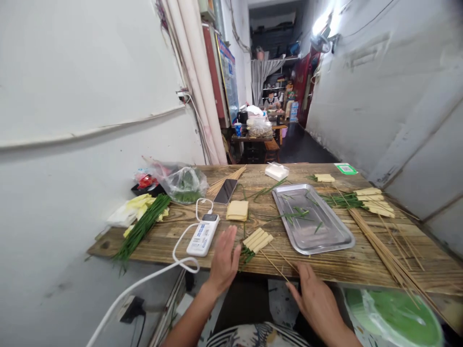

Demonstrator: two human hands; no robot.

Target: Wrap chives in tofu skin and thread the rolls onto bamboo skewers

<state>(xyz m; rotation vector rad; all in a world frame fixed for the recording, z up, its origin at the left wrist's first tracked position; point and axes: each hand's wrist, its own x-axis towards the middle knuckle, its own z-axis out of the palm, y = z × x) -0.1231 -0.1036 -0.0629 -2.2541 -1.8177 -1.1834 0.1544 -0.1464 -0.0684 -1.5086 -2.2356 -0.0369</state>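
Stretched out, my left hand (224, 258) is open at the table's front edge, between the white power bank (203, 236) and a small group of skewered rolls (257, 240). These rolls are pale yellow sheets wrapped around green chives, with thin bamboo skewers (275, 264) sticking out toward me. At the skewers' near ends, my right hand (314, 295) has its thumb and fingers apart, touching or almost touching the sticks. Behind the rolls lies a stack of square, pale yellow tofu-skin-like sheets (237, 210).
A metal tray (347, 239) holds chive scraps. More rolls (376, 202) and loose skewers (379, 250) lie at the right. Chives (144, 226), a plastic bag (181, 180) and a phone (225, 191) are leftward. A white cable (144, 278) hangs off the edge. A person sits far back.
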